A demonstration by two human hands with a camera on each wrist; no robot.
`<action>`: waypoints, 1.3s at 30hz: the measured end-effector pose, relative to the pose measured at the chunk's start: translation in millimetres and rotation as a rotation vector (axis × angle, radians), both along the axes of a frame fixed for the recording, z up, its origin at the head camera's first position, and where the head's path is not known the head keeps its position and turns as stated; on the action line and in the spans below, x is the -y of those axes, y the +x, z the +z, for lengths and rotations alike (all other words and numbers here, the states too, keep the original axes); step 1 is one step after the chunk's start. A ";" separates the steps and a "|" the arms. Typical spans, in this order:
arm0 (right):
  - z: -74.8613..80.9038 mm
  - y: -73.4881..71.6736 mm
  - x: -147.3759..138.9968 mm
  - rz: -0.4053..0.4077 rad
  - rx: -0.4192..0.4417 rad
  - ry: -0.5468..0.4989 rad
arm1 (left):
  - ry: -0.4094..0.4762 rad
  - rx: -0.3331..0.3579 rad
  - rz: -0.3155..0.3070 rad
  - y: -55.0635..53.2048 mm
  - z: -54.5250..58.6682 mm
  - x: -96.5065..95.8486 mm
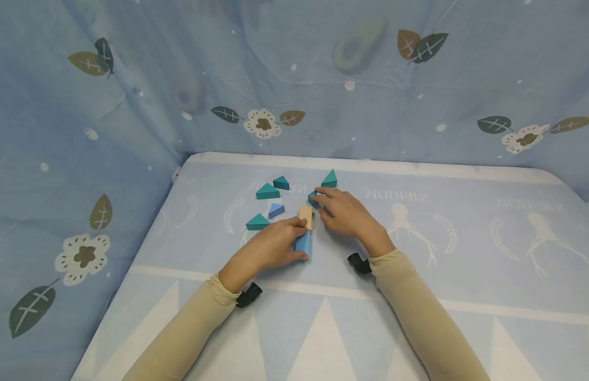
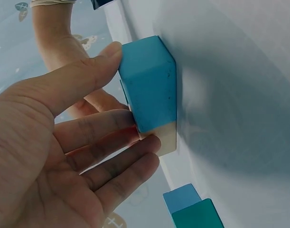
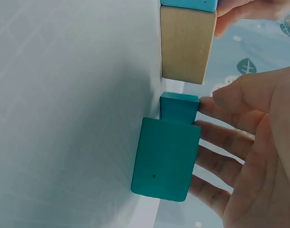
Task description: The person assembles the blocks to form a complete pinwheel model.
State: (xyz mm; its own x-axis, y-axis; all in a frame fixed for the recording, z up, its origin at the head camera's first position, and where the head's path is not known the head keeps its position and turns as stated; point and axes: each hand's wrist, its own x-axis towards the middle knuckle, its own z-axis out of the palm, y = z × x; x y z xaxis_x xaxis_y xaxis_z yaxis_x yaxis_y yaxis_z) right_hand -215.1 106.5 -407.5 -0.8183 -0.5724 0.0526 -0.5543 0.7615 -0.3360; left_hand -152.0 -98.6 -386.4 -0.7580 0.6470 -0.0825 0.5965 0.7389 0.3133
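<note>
My left hand [image 1: 277, 243] holds a light blue block [image 1: 303, 243] lying on the table. Its thumb presses the near end and its fingertips lie along the side. A bare wooden block [image 1: 306, 211] adjoins the blue one's far end, with the left fingertips reaching its edge. My right hand [image 1: 345, 212] has its fingers bent around a small teal triangular block [image 3: 179, 108], just beyond the wooden block. A larger teal triangular block [image 1: 329, 180] stands past those fingers. In the right wrist view it overlaps the small one and partly hides it.
Left of the hands stand two larger teal triangular blocks, one farther [image 1: 268, 192] and one nearer [image 1: 257, 223]. Between and behind them are a small blue triangular block [image 1: 276, 210] and a small dark teal one [image 1: 281, 183]. Patterned curtains [image 1: 294, 79] hang along the table's back and left.
</note>
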 end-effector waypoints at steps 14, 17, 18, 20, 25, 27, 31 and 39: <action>-4.3 0.3 3.8 0.041 0.027 -0.031 | -0.007 -0.046 -0.008 0.6 -0.8 1.1; -4.6 0.1 4.3 0.048 0.028 -0.031 | -0.006 -0.047 -0.009 0.7 -0.1 1.1; -4.5 0.0 4.2 0.052 0.029 -0.031 | -0.008 -0.046 -0.009 0.7 0.0 1.1; -4.3 0.1 4.2 0.053 0.036 -0.029 | -0.010 -0.046 -0.009 0.7 0.3 1.1; -3.4 0.9 3.9 0.063 0.037 -0.034 | -0.016 -0.061 -0.013 0.2 -0.3 1.2; -3.4 1.3 3.7 0.066 0.036 -0.036 | -0.019 -0.069 -0.014 0.1 -0.8 1.0; -3.7 1.9 3.3 0.069 0.041 -0.036 | -0.029 -0.077 -0.010 0.1 -1.2 0.4; -2.9 1.9 3.8 0.071 0.048 -0.029 | -0.040 -0.075 0.001 0.1 0.2 -0.2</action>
State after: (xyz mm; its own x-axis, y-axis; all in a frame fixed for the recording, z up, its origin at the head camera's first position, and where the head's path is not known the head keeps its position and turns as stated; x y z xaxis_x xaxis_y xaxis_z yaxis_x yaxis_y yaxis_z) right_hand -213.1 102.7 -410.4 -0.7777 -0.6278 0.0319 -0.5893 0.7105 -0.3847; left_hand -151.9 -98.3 -386.2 -0.7638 0.6434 -0.0514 0.6162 0.7506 0.2385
